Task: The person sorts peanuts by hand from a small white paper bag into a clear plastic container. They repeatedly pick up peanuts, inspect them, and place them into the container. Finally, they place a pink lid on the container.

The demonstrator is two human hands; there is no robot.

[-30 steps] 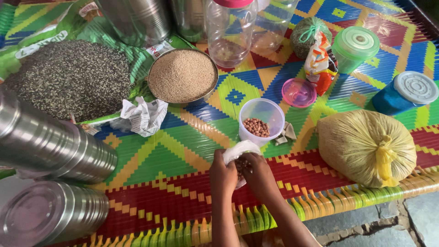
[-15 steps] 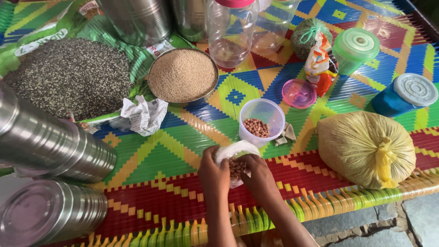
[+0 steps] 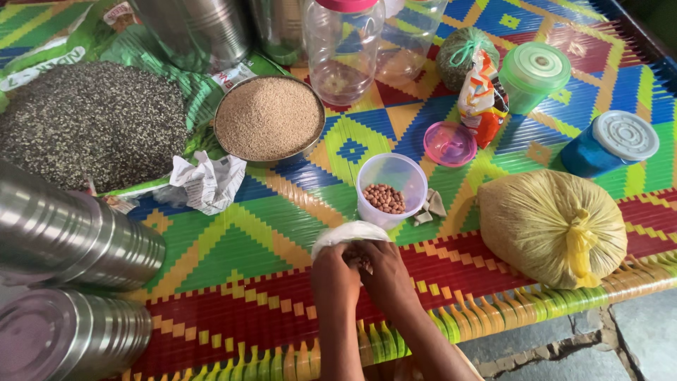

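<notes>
Woven mat (image 3: 268, 233), stone floor (image 3: 564, 339), steel canisters (image 3: 70, 240)

Orange-white snack packet (image 3: 481, 95) beside green jar (image 3: 534, 76)

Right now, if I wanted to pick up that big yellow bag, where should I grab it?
Probably the knot. The yellow bag lies bulging on its side on the mat, with the tied neck on its right half, facing up. Come from above and close around the knot.
</notes>
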